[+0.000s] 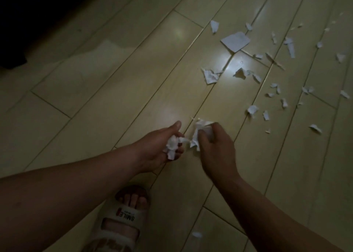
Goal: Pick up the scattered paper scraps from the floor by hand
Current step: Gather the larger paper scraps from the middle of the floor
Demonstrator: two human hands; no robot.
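Two wads in hand, dozens of scraps [254, 76] left on the floor [95, 79], strewn up and to the right.

Left hand [152, 154] curled loosely round a small wad [172, 146], thumb up and clear of it. Right hand [215, 152] just beside, thumb and fingers clamped on a bigger wad [198, 135], with torn corners poking out above and below. Both low, seemingly just off the boards.

Risks first. Slack hold on the left, with a tail of paper past the fingers: likely to shed a bit on the next reach. Both hands loaded, so no free fingertips for the tiny flecks; risky to pinch with a packed fist, at the cost of a spill. Thin flat bits on glossy boards: hard to lift by an edge, easy to slide away. Dim light, too, and glare right in the middle of the mess, so easy to miss the small stuff. One stray scrap [196, 234] down by the sandal [124, 219], well apart from the rest; easy to forget or tread on.

Now the paper. White, thin, ragged-edged, seemingly torn rather than cut. One big flat piece [235, 41] far up, a few curled mid-size ones near the glare, then a spray of flecks off right.
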